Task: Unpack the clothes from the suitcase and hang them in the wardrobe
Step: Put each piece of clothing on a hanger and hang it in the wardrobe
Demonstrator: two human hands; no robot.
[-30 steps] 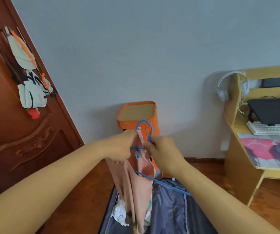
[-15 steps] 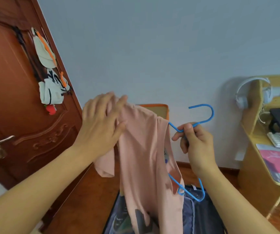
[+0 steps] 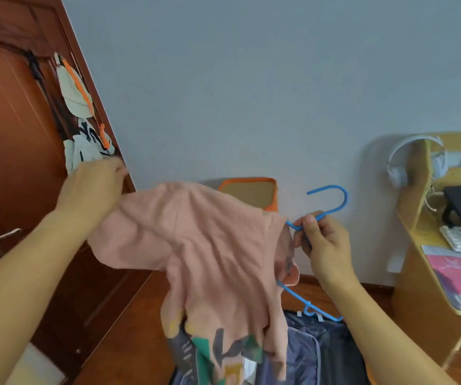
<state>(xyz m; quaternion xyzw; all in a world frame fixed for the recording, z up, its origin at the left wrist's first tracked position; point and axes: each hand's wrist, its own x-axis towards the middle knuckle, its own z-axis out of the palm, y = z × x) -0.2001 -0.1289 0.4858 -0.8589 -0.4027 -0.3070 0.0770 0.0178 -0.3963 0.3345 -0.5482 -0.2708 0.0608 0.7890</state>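
Shirt (image 3: 196, 245) now spread wider over the hanger (image 3: 332, 202); your left hand (image 3: 90, 190) grips its shoulder, right hand (image 3: 325, 243) pinches beneath the hook. Seating proceeds.

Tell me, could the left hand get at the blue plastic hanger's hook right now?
Probably not at once: the left hand grips the pink shirt, stretched out towards the door. The blue plastic hanger's hook stands bare above the right hand, so only that grip hinders.

hanger (image 3: 324, 207) partly under shirt (image 3: 201, 245)
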